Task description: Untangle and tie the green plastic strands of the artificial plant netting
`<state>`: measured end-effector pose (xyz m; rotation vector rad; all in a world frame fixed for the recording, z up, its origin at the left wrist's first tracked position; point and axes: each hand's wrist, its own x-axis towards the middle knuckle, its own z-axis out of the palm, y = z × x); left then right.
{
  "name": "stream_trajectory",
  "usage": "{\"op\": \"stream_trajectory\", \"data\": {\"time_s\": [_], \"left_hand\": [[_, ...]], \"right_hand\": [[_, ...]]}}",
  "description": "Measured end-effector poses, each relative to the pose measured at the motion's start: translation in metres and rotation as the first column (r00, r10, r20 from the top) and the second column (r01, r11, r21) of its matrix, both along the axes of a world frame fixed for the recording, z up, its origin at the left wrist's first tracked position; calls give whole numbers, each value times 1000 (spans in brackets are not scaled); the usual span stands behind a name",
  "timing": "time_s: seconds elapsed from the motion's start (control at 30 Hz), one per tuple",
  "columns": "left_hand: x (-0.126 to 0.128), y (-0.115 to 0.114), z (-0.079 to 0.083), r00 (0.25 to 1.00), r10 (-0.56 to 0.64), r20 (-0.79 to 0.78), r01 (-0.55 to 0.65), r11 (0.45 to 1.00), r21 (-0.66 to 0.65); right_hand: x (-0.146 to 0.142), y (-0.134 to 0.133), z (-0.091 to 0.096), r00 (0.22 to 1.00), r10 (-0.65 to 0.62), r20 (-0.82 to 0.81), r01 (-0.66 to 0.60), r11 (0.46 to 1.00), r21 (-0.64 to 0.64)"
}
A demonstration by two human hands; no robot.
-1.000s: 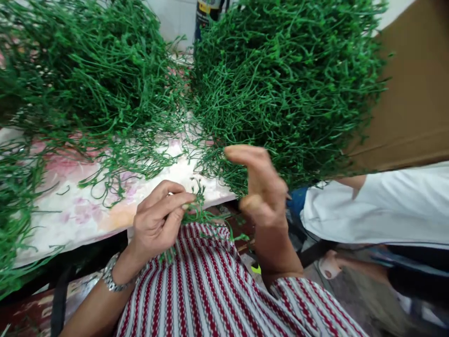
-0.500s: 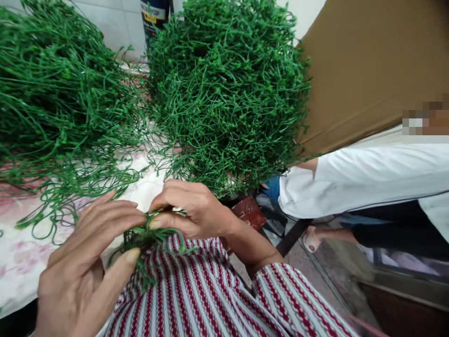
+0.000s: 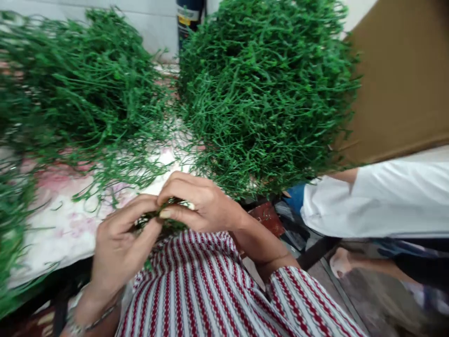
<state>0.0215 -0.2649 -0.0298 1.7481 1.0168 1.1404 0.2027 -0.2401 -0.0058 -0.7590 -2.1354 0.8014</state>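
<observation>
Both hands meet over my red-and-white striped lap, at the near edge of a table with a flowered cloth [image 3: 66,229]. My left hand [image 3: 121,245] and my right hand [image 3: 196,203] pinch a small bunch of green plastic stems [image 3: 164,220] between their fingertips. Most of the bunch is hidden by the fingers. A tall heap of the same green stems [image 3: 263,93] rises just beyond my right hand. A second heap [image 3: 80,93] lies to the left on the cloth.
A brown cardboard sheet [image 3: 403,79] stands at the right. Another person in a white sleeve [image 3: 379,201] sits to the right, with a foot [image 3: 338,262] on the floor. A dark can [image 3: 189,18] stands at the back. More stems [image 3: 10,243] hang at the left edge.
My right hand came down from the big heap to join the left at the lap. Both now pinch the small bunch together. The view shifted sideways.
</observation>
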Motion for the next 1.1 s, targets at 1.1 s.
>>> {"op": "stream_trajectory", "data": {"time_s": [1.1], "left_hand": [[-26,-5,-4,876,-237,-419,312,943,119]], "right_hand": [[1,-9,-21,888,216,405,-244,969,19]]}}
